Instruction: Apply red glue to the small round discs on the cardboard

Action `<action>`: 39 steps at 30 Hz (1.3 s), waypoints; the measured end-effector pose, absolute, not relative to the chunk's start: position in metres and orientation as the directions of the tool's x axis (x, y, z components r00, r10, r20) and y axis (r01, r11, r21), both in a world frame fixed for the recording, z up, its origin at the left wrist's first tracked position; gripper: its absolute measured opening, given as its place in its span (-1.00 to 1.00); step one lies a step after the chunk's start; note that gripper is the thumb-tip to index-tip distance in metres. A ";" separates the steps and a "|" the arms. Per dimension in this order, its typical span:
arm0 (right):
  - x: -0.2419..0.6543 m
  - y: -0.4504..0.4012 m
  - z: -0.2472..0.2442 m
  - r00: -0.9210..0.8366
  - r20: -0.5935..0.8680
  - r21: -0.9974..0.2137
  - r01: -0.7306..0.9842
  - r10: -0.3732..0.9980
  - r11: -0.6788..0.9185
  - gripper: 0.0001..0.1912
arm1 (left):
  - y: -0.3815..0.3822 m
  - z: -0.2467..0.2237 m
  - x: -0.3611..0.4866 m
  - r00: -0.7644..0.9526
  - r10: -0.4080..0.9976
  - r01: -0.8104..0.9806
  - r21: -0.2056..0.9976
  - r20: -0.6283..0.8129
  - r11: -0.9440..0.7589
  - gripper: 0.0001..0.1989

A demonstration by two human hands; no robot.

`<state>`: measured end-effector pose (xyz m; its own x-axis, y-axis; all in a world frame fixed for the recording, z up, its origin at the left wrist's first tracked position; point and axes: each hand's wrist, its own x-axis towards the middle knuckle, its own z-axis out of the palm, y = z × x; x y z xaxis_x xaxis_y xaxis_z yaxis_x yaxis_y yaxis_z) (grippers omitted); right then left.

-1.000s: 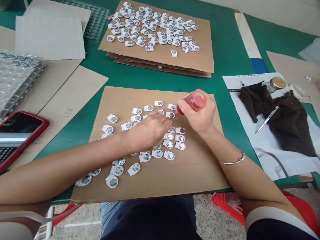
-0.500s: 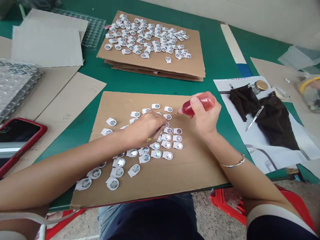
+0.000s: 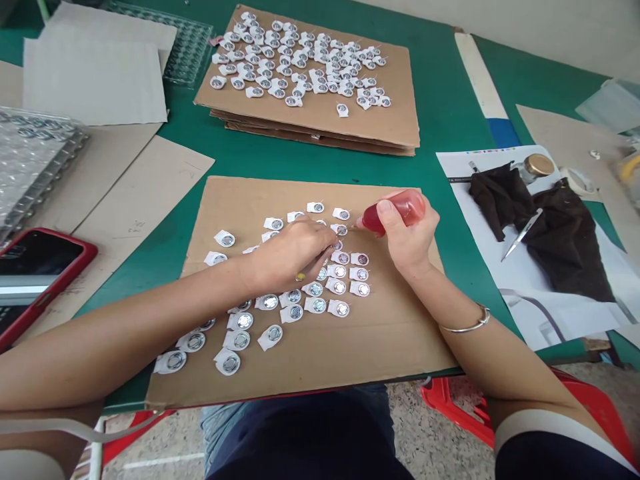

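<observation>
My right hand [image 3: 413, 230] is wrapped round a small squeeze bottle [image 3: 400, 210] of red liquid, tilted with its thin tip pointing left at the round pieces. My left hand [image 3: 300, 250] rests over the pieces with its fingers pinched together. What the fingertips hold is hidden, though a small yellow end shows under the palm. White-tabbed round pieces with silvery rings [image 3: 339, 308] lie in loose rows on a cardboard sheet [image 3: 380, 333]. My left hand and forearm cover some of them.
Behind stands a stack of cardboard sheets [image 3: 370, 133] bearing many similar pieces. On the left lie a red-cased phone [image 3: 45, 280], grey boards [image 3: 95, 87] and bubble wrap [image 3: 35, 167]. Dark cloth [image 3: 565, 247], tweezers [image 3: 523, 235] and a gold-lidded jar [image 3: 537, 167] lie on paper at right.
The view has shifted slightly. The bottle stays in my right hand, its tip still near the upper right pieces. My left hand keeps its pinch in about the same spot.
</observation>
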<state>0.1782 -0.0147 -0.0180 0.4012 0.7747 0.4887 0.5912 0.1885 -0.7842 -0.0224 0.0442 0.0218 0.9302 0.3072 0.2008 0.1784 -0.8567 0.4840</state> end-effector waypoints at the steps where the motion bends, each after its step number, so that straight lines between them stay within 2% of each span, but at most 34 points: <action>1: 0.178 -0.015 -0.018 0.399 0.487 -0.785 0.591 0.777 0.188 -0.63 | 0.044 0.022 -0.022 0.931 0.304 0.175 0.482 0.204 -0.859 -0.84; 21: 0.176 -0.016 -0.017 0.377 0.484 -0.806 0.543 0.790 0.234 -0.70 | 0.044 0.022 -0.022 0.936 0.314 0.200 0.491 0.160 -0.848 -0.82; 39: 0.173 -0.018 -0.013 0.290 0.582 -0.726 0.606 0.760 0.325 -0.76 | 0.045 0.022 -0.022 0.938 0.313 0.204 0.495 0.149 -0.844 -0.82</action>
<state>0.1728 -0.0184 -0.0128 0.2899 0.7600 0.5817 0.6058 0.3249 -0.7263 -0.0222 0.0451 0.0223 0.9380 0.3132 0.1485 0.2036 -0.8445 0.4954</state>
